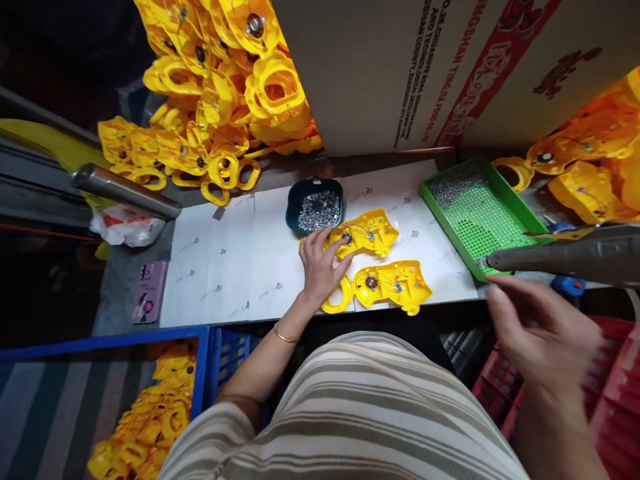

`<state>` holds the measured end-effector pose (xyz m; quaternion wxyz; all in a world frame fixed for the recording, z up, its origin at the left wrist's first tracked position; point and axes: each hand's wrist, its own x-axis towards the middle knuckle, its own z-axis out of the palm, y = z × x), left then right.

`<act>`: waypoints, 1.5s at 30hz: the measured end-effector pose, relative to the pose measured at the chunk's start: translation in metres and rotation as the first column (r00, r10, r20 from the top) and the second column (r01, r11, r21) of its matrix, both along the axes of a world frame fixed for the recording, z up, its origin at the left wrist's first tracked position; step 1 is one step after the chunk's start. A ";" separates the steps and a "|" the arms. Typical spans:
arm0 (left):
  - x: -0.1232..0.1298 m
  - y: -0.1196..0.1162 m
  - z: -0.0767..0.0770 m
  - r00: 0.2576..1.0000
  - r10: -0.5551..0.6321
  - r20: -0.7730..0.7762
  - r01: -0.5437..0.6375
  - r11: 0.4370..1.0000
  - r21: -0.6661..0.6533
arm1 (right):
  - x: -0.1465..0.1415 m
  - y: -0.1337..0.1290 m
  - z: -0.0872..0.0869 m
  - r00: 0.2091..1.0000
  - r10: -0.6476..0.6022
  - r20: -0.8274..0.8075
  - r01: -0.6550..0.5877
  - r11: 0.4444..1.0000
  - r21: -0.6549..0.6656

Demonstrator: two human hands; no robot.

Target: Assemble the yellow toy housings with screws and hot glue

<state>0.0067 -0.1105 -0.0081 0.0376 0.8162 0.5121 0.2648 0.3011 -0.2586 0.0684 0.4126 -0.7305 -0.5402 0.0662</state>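
Note:
My left hand [320,268] lies with its fingers spread over the left end of a yellow plastic shell [377,230], next to its round speaker. The shell has thin wires and small parts inside. A second yellow shell [400,283], with a ring-shaped handle [337,297], lies nearer to me. Just beyond my fingers stands a dark green dish [291,212] of small screws [320,210]. My right hand [547,333] is off the table's right front corner, below a dark, tapering, rod-like tool [565,255]. Motion blurs it, and I cannot tell whether its fingers hold anything.
A green perforated tray [495,227] with small metal parts stands at right. Yellow shells [210,100] are heaped at back left, more [590,153] at right. Also around are a cardboard box [360,73], a metal tube [127,192], a blue crate [200,373] and a red crate [615,393].

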 end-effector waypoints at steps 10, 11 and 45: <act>0.006 -0.057 -0.005 0.995 -0.083 0.063 0.089 0.991 -0.095 | -0.071 0.052 -0.029 0.880 0.405 0.250 -0.342 0.903 -0.259; 0.007 -0.061 -0.007 0.995 -0.087 0.056 0.092 0.991 -0.094 | -0.076 0.055 -0.031 0.876 0.404 0.263 -0.334 0.902 -0.273; 0.011 -0.070 -0.014 0.976 -0.136 0.170 0.157 0.981 -0.114 | -0.052 0.028 -0.023 0.955 0.194 0.226 -0.145 0.965 -0.217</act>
